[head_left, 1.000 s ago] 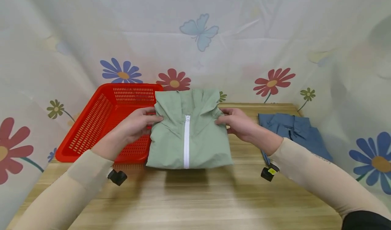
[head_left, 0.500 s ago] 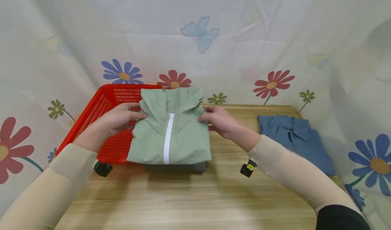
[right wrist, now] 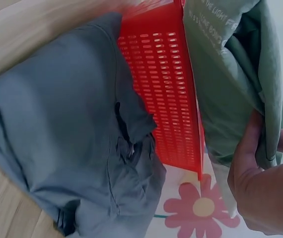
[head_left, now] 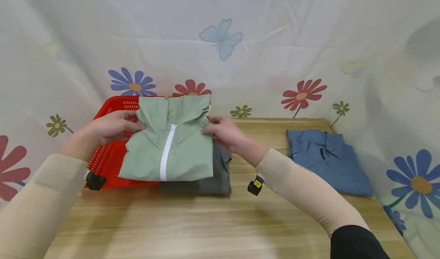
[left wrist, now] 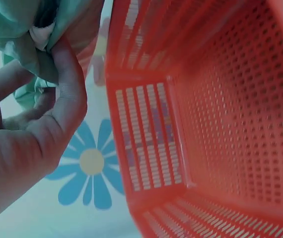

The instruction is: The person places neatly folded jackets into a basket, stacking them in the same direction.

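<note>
A folded light green jacket (head_left: 189,152) with a white zipper is held up between both hands, partly over the red plastic basket (head_left: 106,163). My left hand (head_left: 115,126) pinches its left edge near the collar, thumb on top. On the opposite edge my right hand (head_left: 227,133) pinches the fabric the same way. The left wrist view shows the left fingers (left wrist: 69,89) curled on the green cloth, beside the basket's perforated inside. In the right wrist view, white print shows on the jacket's underside (right wrist: 216,74). A folded dark grey garment (head_left: 220,175) lies on the table, partly hidden below the jacket.
A folded blue garment (head_left: 330,163) lies at the right of the wooden table (head_left: 206,224). A white cloth backdrop (head_left: 261,72) with printed flowers and a butterfly hangs behind and along both sides. The basket's right part is covered by the jacket.
Both hands have carried the green jacket leftward, from in front of the basket's right side to over it. The dark grey garment has come into view on the table.
</note>
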The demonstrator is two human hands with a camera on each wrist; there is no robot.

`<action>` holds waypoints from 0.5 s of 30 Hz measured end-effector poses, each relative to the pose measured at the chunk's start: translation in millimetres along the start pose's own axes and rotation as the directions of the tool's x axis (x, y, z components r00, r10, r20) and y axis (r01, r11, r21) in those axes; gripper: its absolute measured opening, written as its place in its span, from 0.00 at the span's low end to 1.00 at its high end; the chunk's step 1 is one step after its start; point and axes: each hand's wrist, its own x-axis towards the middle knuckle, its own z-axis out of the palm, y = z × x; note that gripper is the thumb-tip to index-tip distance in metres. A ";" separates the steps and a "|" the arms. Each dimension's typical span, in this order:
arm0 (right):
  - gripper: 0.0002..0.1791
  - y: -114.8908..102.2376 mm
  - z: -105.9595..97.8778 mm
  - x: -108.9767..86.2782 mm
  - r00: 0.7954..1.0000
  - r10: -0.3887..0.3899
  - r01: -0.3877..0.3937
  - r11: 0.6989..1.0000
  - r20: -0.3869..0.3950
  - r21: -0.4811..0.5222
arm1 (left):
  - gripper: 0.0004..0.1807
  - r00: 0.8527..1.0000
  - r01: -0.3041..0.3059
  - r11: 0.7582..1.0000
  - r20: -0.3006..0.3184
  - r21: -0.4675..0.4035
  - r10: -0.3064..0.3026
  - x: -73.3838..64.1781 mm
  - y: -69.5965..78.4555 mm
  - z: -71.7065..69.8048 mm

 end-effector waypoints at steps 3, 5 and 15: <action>0.36 2.5 4.4 4.5 1.000 0.005 -0.005 1.000 -0.005 0.013 | 0.37 1.000 -0.009 1.000 0.006 0.022 0.009 1.3 -0.2 -9.0; 0.38 3.9 7.5 7.7 1.000 0.007 -0.007 1.000 -0.003 0.030 | 0.36 1.000 -0.015 0.999 0.011 0.040 0.014 1.9 -0.5 -15.1; 0.37 3.8 22.2 27.3 0.999 0.033 -0.034 0.999 0.015 0.017 | 0.40 0.999 0.017 0.991 0.043 0.135 -0.023 4.4 -8.7 -39.3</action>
